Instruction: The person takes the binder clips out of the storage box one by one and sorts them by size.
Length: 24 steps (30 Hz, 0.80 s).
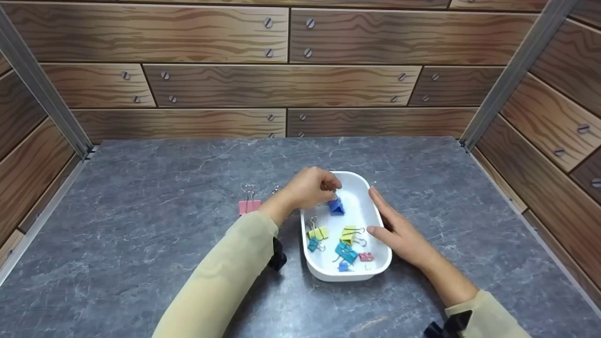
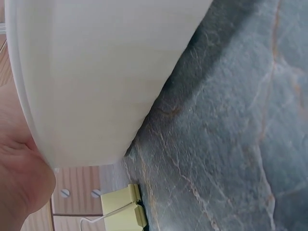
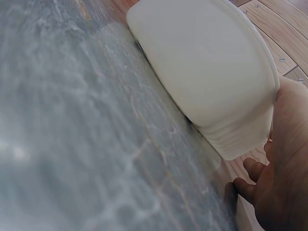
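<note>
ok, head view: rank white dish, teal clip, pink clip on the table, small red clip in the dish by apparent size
1. white dish
2. teal clip and pink clip: look alike, not ranked
3. small red clip

A pink binder clip (image 1: 249, 205) lies on the grey marbled table (image 1: 141, 225); beyond, seemingly printed wood-plank walls (image 1: 281, 84).

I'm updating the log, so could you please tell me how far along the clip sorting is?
Several binder clips already lie in the white tray. In hand: the left hand pinches a blue clip over the tray, while the right hand rests open against the tray's side. Left: a pink clip on the table, with at least one more half hidden behind the left wrist.
</note>
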### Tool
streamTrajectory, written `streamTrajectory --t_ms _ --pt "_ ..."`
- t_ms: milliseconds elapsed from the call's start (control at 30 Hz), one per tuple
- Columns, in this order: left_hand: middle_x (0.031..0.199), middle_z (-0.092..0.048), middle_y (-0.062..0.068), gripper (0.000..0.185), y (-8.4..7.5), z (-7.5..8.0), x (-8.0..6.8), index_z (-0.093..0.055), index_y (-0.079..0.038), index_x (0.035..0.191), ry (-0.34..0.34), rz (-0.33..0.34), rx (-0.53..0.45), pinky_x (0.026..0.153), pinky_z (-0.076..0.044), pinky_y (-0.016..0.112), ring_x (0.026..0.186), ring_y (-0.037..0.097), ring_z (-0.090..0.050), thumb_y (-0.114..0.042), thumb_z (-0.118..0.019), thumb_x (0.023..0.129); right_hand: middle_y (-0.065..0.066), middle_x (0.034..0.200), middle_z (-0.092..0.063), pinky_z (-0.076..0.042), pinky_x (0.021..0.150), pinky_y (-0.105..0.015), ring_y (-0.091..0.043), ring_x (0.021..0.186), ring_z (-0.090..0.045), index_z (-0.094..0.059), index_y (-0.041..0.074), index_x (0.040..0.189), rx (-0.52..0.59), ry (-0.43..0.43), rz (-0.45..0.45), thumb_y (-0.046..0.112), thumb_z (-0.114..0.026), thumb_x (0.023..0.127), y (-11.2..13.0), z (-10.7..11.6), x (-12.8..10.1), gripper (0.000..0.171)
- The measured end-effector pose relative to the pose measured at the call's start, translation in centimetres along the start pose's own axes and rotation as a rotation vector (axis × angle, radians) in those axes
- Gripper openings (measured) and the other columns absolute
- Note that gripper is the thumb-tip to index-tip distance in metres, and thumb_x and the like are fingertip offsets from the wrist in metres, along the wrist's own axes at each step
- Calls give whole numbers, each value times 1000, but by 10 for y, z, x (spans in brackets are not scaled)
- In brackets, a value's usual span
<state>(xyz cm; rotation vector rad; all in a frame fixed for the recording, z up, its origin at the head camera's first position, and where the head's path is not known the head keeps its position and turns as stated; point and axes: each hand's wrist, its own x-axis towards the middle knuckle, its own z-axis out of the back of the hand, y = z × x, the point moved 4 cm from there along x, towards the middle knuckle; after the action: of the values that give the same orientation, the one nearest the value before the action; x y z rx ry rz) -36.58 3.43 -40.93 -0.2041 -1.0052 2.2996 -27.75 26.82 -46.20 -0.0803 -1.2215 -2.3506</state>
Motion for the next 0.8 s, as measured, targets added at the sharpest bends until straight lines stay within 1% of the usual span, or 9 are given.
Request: streamTrajectory --t_ms 133,233,400,500,633,800 --pt "115 -76 8 25 1 2 -2 -76 -3 124 -31 -3 -69 94 -56 32 103 17 -69 -4 -73 100 -11 176 -17 -14 120 -11 -33 160 -16 -24 12 169 2 -1 2 18 -68 103 1 0 0 80" --pt "116 -77 10 26 0 4 -4 -75 -1 125 -60 -7 -108 96 -56 31 106 18 -71 0 -71 100 -10 176 -17 -13 121 -12 -32 160 -16 -24 13 169 1 1 2 18 -68 103 1 -1 0 80" --pt "109 -79 12 25 -2 7 -6 -74 4 124 -98 -7 -208 88 -59 26 100 19 -75 4 -69 100 -9 176 -16 -13 121 -12 -29 160 -15 -23 13 169 14 3 -3 19 -68 103 1 -1 0 81" --pt "105 -79 10 21 -6 9 -9 -75 2 122 -119 3 -254 84 -60 25 94 17 -75 2 -69 101 -10 176 -15 -14 120 -11 -29 160 -15 -23 12 169 31 6 -5 18 -68 103 0 -2 0 81" --pt "103 -79 4 18 -15 16 -13 -77 -4 119 -147 1 -277 84 -60 25 91 12 -74 -3 -70 102 -9 176 -14 -16 119 -11 -29 159 -16 -22 12 169 47 12 -9 16 -68 102 0 -2 1 81" --pt "104 -79 2 17 -33 32 -20 -77 -6 118 -164 -44 -289 85 -60 26 93 12 -74 -6 -71 102 -8 176 -15 -15 119 -10 -29 159 -16 -22 13 170 16 10 -27 19 -68 103 -1 -1 1 81"
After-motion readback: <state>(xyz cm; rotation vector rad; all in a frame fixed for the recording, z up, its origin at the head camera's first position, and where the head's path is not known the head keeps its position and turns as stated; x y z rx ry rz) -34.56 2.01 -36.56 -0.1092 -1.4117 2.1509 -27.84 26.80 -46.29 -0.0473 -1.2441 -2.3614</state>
